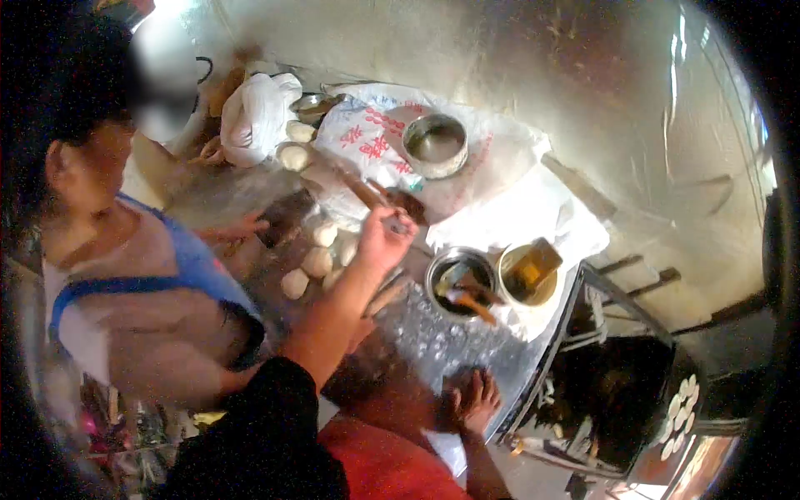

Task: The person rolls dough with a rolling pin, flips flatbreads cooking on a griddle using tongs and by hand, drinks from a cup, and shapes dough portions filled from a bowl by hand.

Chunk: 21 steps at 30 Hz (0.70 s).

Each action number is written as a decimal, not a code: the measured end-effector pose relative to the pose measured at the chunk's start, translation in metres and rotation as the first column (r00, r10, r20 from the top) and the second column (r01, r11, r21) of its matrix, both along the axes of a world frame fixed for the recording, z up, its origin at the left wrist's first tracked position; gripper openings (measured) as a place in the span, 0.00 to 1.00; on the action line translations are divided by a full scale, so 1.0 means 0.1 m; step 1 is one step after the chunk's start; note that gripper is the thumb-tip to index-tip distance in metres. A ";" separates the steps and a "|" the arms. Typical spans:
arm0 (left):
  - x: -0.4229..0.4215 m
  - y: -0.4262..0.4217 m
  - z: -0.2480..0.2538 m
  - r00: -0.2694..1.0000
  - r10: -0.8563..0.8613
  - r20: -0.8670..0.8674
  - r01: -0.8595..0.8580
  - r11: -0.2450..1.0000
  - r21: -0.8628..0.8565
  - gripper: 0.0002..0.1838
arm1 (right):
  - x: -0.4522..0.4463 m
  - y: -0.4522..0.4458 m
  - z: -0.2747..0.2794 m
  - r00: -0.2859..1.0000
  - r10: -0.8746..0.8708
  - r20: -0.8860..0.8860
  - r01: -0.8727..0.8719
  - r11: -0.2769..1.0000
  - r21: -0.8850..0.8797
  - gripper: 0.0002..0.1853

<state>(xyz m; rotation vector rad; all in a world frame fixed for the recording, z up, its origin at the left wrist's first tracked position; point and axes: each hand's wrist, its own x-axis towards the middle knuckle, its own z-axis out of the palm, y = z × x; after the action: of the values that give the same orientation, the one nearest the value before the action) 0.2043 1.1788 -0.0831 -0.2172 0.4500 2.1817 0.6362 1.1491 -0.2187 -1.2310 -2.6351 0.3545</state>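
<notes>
My left hand (387, 237), on a bare forearm below a black sleeve, is raised over the worktop with its fingers curled. A brown wooden stick (360, 190) lies just beyond the fingers; I cannot tell if they grip it. Below this hand, several pale dough balls (317, 262) are grouped on the worktop. My right hand (477, 402) rests on the near side of the worktop, fingers spread, holding nothing. Beyond it stand a metal pot (430, 279) with a wooden-handled tool in it and a pale tub (503, 273) of brownish liquid with a flat-ended tool.
A co-worker in a blue apron (158, 283) stands at left, one hand (246, 227) over the worktop. A metal bowl (435, 169) sits on printed white sacking (358, 137). At right is a dark open-framed stove (612, 392); beside it lie several pale flat rounds (679, 417).
</notes>
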 end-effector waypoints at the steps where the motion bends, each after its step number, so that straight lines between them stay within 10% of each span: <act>1: 0.34 -0.07 0.11 0.998 -0.059 -0.015 0.059 0.998 0.006 0.05 | 0.02 0.01 -0.07 0.997 0.010 -0.075 -0.011 1.000 -0.015 0.38; 6: 2.21 -0.96 -0.03 0.874 -0.341 -0.346 0.171 0.882 -0.439 0.14 | 0.18 0.12 0.36 0.883 -0.083 -0.462 -0.156 0.876 -0.456 0.22; 8: 2.91 -1.39 -0.42 0.739 -0.541 -0.402 0.229 0.763 -0.604 0.15 | 0.26 -0.02 0.58 0.695 -0.389 -0.605 -0.305 0.603 -0.738 0.29; 11: 3.81 -1.62 -0.60 0.700 -0.603 -0.381 0.158 0.652 -0.741 0.03 | 0.46 -0.18 0.60 0.704 -0.320 -0.633 -0.403 0.554 -0.728 0.33; 13: 4.46 -1.73 -2.58 0.483 -0.637 -0.601 0.172 0.742 -0.648 0.12 | 0.56 -0.34 0.89 0.737 -0.305 -0.604 -0.378 0.555 -0.741 0.25; 16: 4.54 -1.88 -1.52 0.506 -0.773 -0.383 0.459 0.617 -0.640 0.15 | 0.75 -0.38 1.18 0.677 -0.485 -0.553 -0.361 0.436 -0.824 0.14; 17: 4.49 -1.86 -1.20 0.492 -0.814 -0.308 0.546 0.565 -0.618 0.16 | 0.85 -0.31 1.09 0.786 -0.302 -0.540 -0.273 0.615 -0.740 0.13; 18: 4.39 -1.80 -1.01 0.246 -0.830 -0.501 0.525 0.549 -0.651 0.16 | 0.98 -0.28 0.88 0.752 -0.397 -0.526 -0.336 0.457 -0.824 0.17; 19: 4.31 -1.78 -0.93 -0.035 -0.774 -0.632 0.495 0.536 -0.684 0.17 | 1.04 -0.27 0.88 0.780 -0.294 -0.552 -0.297 0.603 -0.740 0.19; 21: 4.17 -1.86 -0.90 0.149 -0.838 -0.525 0.563 0.509 -0.651 0.18 | 1.12 -0.21 0.81 0.841 -0.002 -0.541 -0.270 0.864 -0.424 0.26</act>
<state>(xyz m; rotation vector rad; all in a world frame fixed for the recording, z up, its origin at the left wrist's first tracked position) 0.6215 0.9924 -0.1727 0.7952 1.1526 1.0413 0.7477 1.1283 -0.1380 -0.8702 -2.2021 1.2576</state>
